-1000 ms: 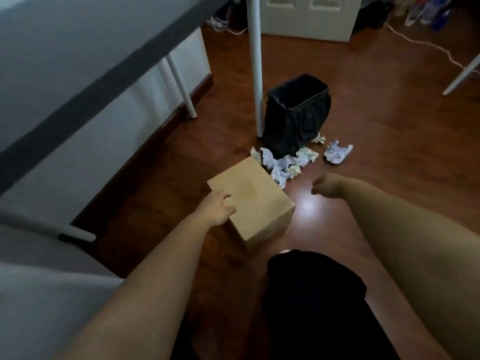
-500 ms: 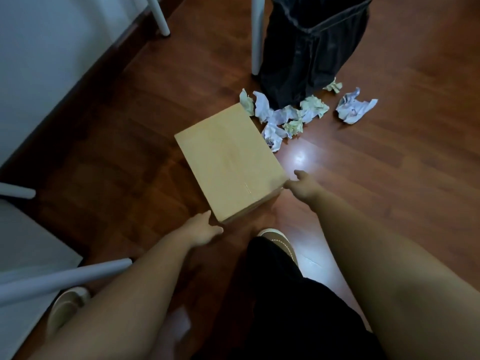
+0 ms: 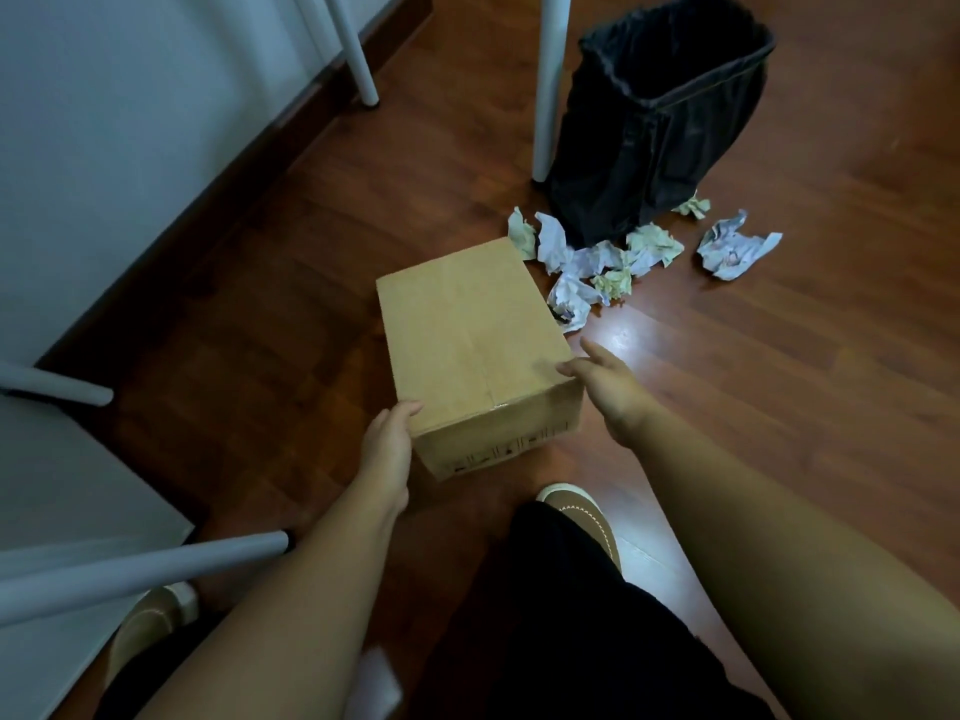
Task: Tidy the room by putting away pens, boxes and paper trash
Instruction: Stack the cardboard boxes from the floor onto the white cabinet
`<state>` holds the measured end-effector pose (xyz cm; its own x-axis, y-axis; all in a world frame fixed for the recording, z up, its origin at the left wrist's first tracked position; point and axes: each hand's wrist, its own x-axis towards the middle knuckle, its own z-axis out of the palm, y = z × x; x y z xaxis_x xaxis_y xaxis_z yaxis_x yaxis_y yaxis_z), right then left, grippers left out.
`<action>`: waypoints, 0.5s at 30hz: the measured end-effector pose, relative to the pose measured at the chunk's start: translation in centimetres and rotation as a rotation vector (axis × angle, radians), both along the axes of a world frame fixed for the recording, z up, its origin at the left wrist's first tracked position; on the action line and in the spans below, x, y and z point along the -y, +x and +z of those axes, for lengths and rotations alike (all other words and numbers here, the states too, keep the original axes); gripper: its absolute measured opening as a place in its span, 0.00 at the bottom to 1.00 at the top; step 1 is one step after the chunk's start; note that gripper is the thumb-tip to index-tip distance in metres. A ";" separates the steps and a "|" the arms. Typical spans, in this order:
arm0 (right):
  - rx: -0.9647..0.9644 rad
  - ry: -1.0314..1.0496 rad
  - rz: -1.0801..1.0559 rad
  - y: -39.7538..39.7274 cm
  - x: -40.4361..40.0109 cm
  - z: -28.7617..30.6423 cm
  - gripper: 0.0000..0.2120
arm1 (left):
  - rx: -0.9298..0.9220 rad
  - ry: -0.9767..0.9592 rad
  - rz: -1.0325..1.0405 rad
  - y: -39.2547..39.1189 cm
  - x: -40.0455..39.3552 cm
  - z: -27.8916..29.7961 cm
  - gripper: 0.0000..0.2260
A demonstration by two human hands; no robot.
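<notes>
A closed brown cardboard box sits on the wooden floor in front of me. My left hand presses its near left corner, thumb on the top edge. Against the near right corner rests my right hand, fingers spread along the side, so the box is clamped between both hands. Several crumpled paper balls lie just beyond the box, and one more crumpled sheet lies apart to the right. Behind them stands a black trash bin lined with a bag, its mouth uncovered.
A white table leg stands right beside the bin, and another is near the wall. A grey chair leg juts in at lower left. My brown shoe is just behind the box.
Both hands have closed in on the box's near corners; half a second ago the left hand was still off it. The view has dropped closer to the floor.
</notes>
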<state>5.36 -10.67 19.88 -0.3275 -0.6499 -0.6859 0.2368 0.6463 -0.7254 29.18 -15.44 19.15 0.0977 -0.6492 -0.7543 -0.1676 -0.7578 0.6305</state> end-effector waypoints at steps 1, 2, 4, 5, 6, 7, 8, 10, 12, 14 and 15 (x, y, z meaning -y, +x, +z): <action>-0.005 -0.042 -0.013 0.5 0.2 1.2 0.31 | 0.012 -0.062 -0.003 0.2 0.5 1.2 0.19; -0.016 -0.091 -0.029 1.0 0.4 2.7 0.30 | 0.016 -0.130 -0.007 0.4 1.1 2.4 0.18; -0.042 -0.196 -0.068 1.7 0.9 5.6 0.28 | 0.008 -0.259 0.011 0.9 2.1 5.3 0.23; -0.050 -0.238 -0.087 2.1 1.0 7.2 0.28 | 0.010 -0.303 0.025 1.1 2.4 7.2 0.27; -0.052 -0.280 -0.108 2.4 1.0 9.1 0.27 | 0.002 -0.345 0.030 1.4 2.7 9.0 0.28; -0.043 -0.324 -0.134 2.6 0.9 10.9 0.27 | -0.023 -0.393 0.039 1.7 2.8 10.7 0.29; -0.020 -0.378 -0.163 2.9 0.5 12.9 0.25 | -0.066 -0.427 0.033 2.1 2.8 12.5 0.30; 0.016 -0.488 -0.188 3.4 -0.7 17.0 0.23 | -0.140 -0.463 -0.014 2.9 2.4 16.4 0.37; 0.002 -0.580 -0.189 3.8 -2.3 20.8 0.22 | -0.184 -0.499 -0.083 3.7 1.5 20.6 0.44; -0.035 -0.672 -0.209 4.4 -4.3 25.1 0.22 | -0.215 -0.558 -0.155 4.2 0.0 24.7 0.44; -0.076 -0.741 -0.214 4.7 -5.5 27.3 0.22 | -0.238 -0.600 -0.192 4.4 -1.0 27.2 0.43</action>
<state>10.07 -5.13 47.22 -0.5260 -0.8478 -0.0676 0.2342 -0.0679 -0.9698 33.58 -14.44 46.34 -0.1857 -0.9518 -0.2442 -0.0686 -0.2353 0.9695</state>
